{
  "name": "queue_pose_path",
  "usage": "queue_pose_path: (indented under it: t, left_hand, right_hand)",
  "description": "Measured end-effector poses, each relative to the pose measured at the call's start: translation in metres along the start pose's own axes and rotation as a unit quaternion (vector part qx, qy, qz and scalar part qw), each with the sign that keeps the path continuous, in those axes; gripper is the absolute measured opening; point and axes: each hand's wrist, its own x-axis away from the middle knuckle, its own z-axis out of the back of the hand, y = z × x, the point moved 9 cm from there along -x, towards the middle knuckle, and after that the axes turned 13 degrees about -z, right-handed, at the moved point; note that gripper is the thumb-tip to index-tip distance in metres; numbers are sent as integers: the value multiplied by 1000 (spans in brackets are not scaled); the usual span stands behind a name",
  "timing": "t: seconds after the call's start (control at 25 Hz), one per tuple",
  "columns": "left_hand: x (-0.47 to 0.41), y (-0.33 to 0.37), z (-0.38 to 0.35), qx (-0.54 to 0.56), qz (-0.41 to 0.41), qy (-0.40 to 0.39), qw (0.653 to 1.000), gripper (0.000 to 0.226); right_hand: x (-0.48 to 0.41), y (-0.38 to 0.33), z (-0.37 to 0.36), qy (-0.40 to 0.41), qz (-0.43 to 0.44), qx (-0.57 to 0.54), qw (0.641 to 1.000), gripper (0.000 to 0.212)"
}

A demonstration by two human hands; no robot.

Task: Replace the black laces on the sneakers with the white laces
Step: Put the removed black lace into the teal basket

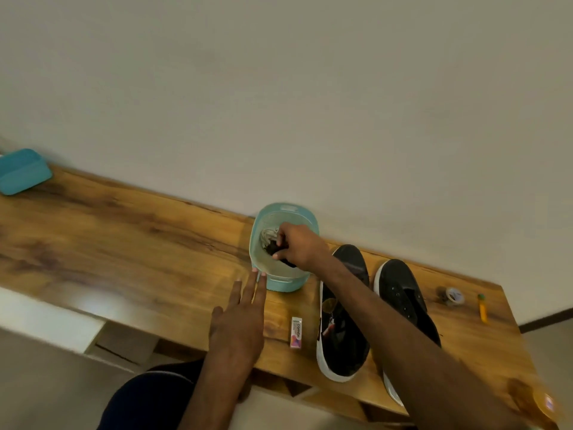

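Note:
Two black sneakers with white soles stand side by side on the wooden table, the left one (342,324) and the right one (400,293); no laces show in their eyelets. A teal tub (280,282) sits just left of them against the wall. Inside it lie white laces (268,236). My right hand (299,245) reaches into the tub, shut on a bundle of black laces (274,249). My left hand (240,318) is flat with fingers apart, its fingertips touching the tub's near left rim.
A small white and pink eraser (296,332) lies left of the sneakers. A tape roll (453,296) and an orange pen (482,309) lie at the right end. A teal lid (23,170) rests at the far left against the wall.

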Motion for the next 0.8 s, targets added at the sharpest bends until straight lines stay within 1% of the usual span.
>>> queue_pose_path:
  t: [0.08, 0.12, 0.2, 0.28, 0.44, 0.6, 0.8]
  left_hand:
    - [-3, 3, -4, 4, 3, -28, 1000, 97]
    - [-4, 6, -6, 4, 3, -42, 999, 98]
    - [-7, 8, -10, 1, -1, -61, 998, 99]
    - [-9, 7, -13, 2, 4, -79, 997, 101]
    - [-7, 0, -17, 7, 20, -103, 994, 102]
    - [-6, 2, -17, 3, 18, -109, 994, 104]
    - [-9, 10, -16, -11, 7, -102, 995, 104]
  right_hand:
    - [-16, -2, -26, -20, 20, 118, 993, 35]
    - [-21, -2, -36, -26, 27, 154, 987, 36]
    - [-28, -3, -52, -36, 42, 184, 981, 38]
    - [-33, -4, -62, -43, 54, 194, 979, 38]
    - [-38, -9, -75, -63, 72, 193, 977, 31]
    - [-41, -7, -77, -108, 63, 173, 977, 29]
    - [-39, -1, -81, -120, 63, 170, 976, 27]
